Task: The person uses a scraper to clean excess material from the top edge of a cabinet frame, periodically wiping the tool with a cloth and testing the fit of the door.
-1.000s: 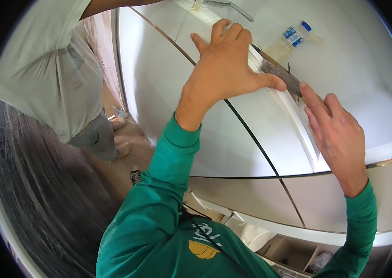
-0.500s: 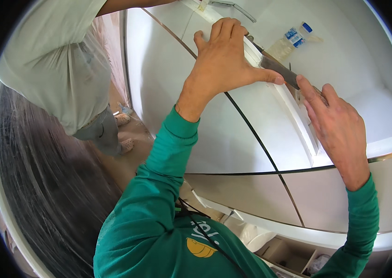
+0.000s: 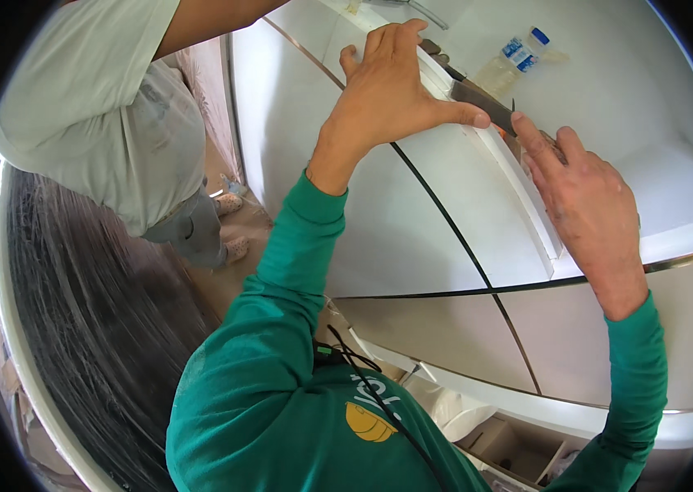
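Glossy white panels [image 3: 437, 221] parted by dark seams fill the centre of the frame; a dark, streaked sheet [image 3: 100, 328] curves along the lower left, below a person in a pale grey shirt [image 3: 96, 139]. At upper right of centre, the right hand [image 3: 580, 184] grasps the end of a flat, dark-grey blade [image 3: 482, 104] lying across a narrow white strip [image 3: 523, 193]. The left hand [image 3: 383, 94] spreads over the strip, thumb beside the blade; whether it clamps is unclear. A clear, blue-capped plastic bottle [image 3: 515, 59] lies beyond.
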`<state>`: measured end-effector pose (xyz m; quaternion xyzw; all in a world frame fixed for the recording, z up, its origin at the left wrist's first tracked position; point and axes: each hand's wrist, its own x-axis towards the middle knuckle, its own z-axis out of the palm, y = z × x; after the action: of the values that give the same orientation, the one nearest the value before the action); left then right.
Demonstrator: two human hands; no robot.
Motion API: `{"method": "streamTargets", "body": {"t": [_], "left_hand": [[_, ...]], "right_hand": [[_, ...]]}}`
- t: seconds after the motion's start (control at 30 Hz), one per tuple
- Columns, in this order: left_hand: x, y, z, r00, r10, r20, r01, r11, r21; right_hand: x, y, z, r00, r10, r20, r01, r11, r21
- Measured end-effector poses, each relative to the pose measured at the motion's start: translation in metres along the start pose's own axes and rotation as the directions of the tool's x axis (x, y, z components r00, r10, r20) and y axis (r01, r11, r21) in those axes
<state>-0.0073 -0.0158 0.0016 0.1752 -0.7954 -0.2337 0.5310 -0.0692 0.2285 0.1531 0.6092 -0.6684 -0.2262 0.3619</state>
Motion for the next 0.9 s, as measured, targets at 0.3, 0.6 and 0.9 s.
{"method": "streamTargets", "body": {"t": [0.3, 0.6, 0.9], "left_hand": [[-0.005, 0.003, -0.001, 0.996, 0.017, -0.085, -0.019, 1.000, -0.022], [0.001, -0.014, -0.009, 0.998, 0.034, -0.061, -0.038, 0.997, -0.070], [0.020, -0.049, -0.044, 0.950, 0.207, -0.233, -0.234, 0.968, -0.094]], "right_hand": [[0.001, -0.003, 0.007, 1.000, 0.018, 0.012, -0.018, 1.000, 0.011], [0.017, 0.014, -0.025, 0.984, 0.172, 0.036, -0.173, 0.985, -0.001], [-0.015, 0.027, -0.037, 0.975, 0.222, -0.022, -0.216, 0.965, 0.150]]}}
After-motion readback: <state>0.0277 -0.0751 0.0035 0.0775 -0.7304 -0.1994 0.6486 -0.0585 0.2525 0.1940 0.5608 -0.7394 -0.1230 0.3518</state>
